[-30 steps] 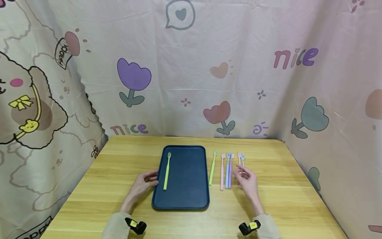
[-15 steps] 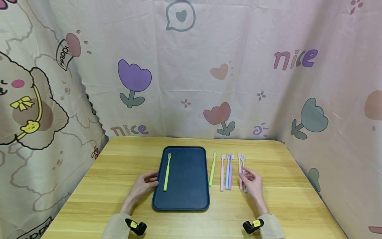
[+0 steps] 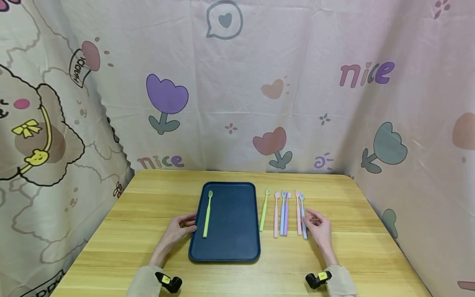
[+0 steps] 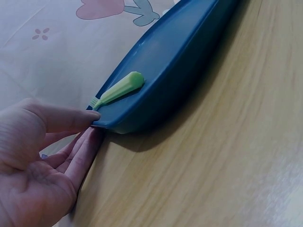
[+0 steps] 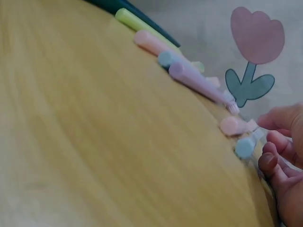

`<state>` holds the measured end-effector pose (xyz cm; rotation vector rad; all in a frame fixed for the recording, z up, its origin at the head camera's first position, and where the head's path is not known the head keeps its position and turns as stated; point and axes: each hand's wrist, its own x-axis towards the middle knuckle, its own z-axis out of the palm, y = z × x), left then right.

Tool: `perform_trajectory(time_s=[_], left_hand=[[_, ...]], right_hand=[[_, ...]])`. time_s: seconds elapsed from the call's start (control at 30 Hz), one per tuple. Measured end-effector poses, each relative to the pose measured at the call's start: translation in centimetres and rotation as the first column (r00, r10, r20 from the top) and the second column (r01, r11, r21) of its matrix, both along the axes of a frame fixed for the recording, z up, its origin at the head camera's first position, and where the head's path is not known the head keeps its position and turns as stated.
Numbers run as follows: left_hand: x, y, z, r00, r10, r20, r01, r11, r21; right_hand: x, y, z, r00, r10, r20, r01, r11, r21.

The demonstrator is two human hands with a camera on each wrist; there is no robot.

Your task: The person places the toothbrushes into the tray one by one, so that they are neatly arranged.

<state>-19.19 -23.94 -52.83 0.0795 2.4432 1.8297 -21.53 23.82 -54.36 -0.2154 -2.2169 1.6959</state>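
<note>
My left hand (image 3: 179, 227) pinched the tray (image 3: 231, 222); I couldn't tell if my right hand (image 3: 320, 229) held the blue toothbrush (image 3: 304, 232); fumbling risked rolling it.

Smooth plastic toothbrushes (image 3: 276, 216), matt tray (image 3: 233, 222), wood-grain table (image 3: 167, 185)

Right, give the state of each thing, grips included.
Tray, flat on the table
Left green brush, lying on the tray
Right green brush, lying on the table
Left pink brush, lying on the table
Left blue brush, lying on the table
Purple brush, lying beside the left blue brush
Right pink brush, lying on the table
Right blue brush, lying on the table
Left grip, pinching the tray's rim
Right grip, at right blue brush; contact unclear
</note>
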Motion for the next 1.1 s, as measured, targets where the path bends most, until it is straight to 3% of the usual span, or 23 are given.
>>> perform_trajectory(time_s=[0.23,0.43,0.73,1.1], left_hand=[[-0.1,0.1,-0.3,1.000,0.017,0.001,-0.017,1.000,-0.004],[-0.1,0.0,-0.2,1.000,-0.009,-0.007,0.009,1.000,-0.009],[0.0,0.1,-0.1,1.000,-0.002,-0.008,0.002,1.000,-0.004],[0.1,0.0,0.0,1.000,-0.006,0.000,0.006,1.000,0.007]], right_hand=[[-0.2,0.5,-0.3,0.998,0.027,0.056,-0.035,0.988,0.150],[-0.3,0.6,-0.2,0.994,0.021,0.105,-0.043,0.975,0.217],[0.2,0.8,0.1,0.987,0.017,0.157,-0.053,0.972,0.229],[-0.5,1.1,0.1,0.992,-0.004,0.127,-0.039,0.939,0.341]])
